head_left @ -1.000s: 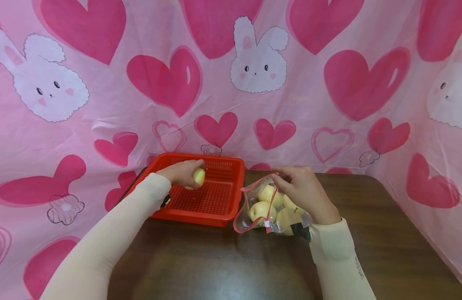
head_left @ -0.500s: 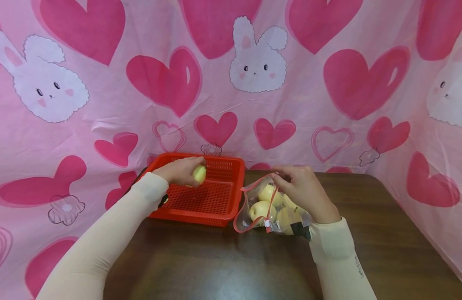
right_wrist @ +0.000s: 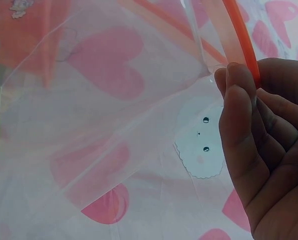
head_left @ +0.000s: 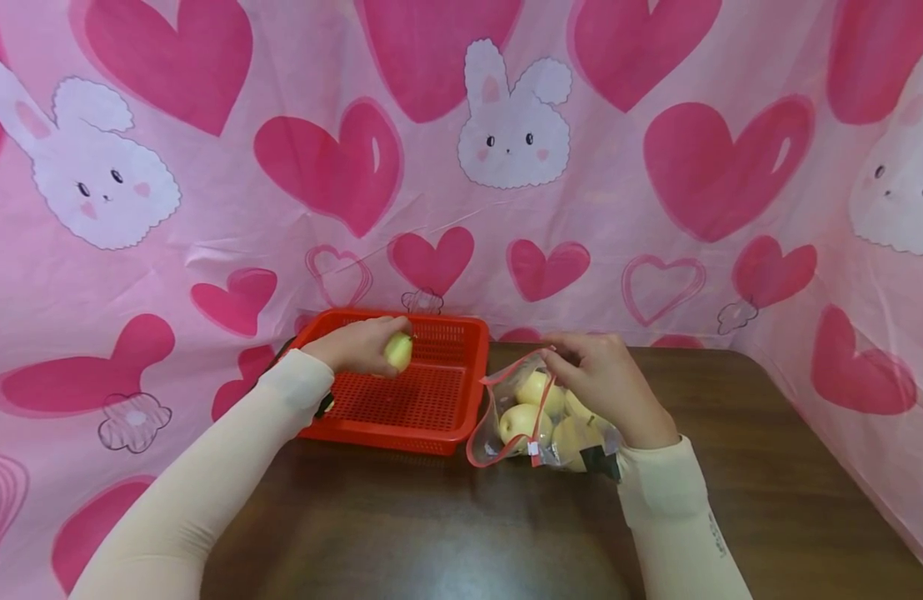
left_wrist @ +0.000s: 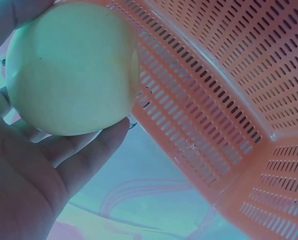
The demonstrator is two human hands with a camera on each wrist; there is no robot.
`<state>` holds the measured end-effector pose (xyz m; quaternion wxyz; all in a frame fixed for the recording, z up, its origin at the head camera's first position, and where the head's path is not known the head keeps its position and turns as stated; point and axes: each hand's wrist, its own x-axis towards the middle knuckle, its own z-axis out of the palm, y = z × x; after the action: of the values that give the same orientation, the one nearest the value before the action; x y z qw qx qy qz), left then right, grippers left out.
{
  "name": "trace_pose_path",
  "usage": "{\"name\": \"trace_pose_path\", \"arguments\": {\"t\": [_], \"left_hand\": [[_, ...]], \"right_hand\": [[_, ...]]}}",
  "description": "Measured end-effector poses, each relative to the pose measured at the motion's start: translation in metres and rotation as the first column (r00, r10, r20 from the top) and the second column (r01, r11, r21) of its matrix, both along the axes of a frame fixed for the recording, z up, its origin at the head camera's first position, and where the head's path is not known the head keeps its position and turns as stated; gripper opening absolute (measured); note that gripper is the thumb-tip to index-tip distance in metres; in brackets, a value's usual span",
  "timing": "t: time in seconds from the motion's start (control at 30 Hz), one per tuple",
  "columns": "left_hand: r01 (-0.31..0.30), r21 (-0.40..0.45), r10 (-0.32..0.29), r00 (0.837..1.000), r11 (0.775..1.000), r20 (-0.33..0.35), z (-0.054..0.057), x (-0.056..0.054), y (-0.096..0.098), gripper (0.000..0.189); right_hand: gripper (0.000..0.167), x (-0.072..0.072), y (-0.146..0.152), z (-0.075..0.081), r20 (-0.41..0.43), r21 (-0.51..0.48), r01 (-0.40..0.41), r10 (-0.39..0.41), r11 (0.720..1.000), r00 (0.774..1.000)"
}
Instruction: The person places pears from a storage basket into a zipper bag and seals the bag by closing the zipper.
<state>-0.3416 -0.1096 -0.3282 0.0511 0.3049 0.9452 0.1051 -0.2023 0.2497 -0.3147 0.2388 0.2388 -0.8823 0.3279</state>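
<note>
My left hand grips a pale yellow pear, a round one with a short stem, above the red perforated plastic basket. In the left wrist view the fingers and thumb curve round the pear, apart from the basket wall. My right hand pinches the top corner of a clear bag with a red zip edge, seen close in the right wrist view as an orange-red strip. The bag's mouth gapes toward the basket. Several pears lie inside it; some are partly hidden by my hand.
Basket and bag stand side by side on a dark brown wooden table. A pink cloth with hearts and rabbits hangs close behind the table and along its right side. A white zip slider sits on the bag's edge.
The left hand with the pear has risen very slightly above the basket and then stayed nearly still. My right hand and the bag have not visibly moved.
</note>
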Motion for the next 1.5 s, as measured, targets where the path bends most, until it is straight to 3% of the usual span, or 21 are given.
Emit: {"name": "trace_pose_path", "arguments": {"t": [0.73, 1.23, 1.5], "left_hand": [[0.01, 0.014, -0.01, 0.999, 1.0, -0.052, 0.008, 0.013, -0.007, 0.074], [0.031, 0.046, -0.026, 0.994, 0.998, -0.108, 0.007, 0.021, -0.016, 0.07], [0.026, 0.059, -0.02, 0.993, 0.998, -0.114, 0.011, 0.027, -0.017, 0.073]], "right_hand": [[0.024, 0.003, -0.001, 0.001, 0.02, -0.017, -0.008, 0.009, 1.0, 1.0], [0.025, 0.003, -0.001, 0.0, 0.061, -0.021, 0.001, 0.0, 1.0, 0.998], [0.024, 0.003, -0.002, 0.0, 0.033, -0.013, 0.005, -0.005, 1.0, 0.999]]}}
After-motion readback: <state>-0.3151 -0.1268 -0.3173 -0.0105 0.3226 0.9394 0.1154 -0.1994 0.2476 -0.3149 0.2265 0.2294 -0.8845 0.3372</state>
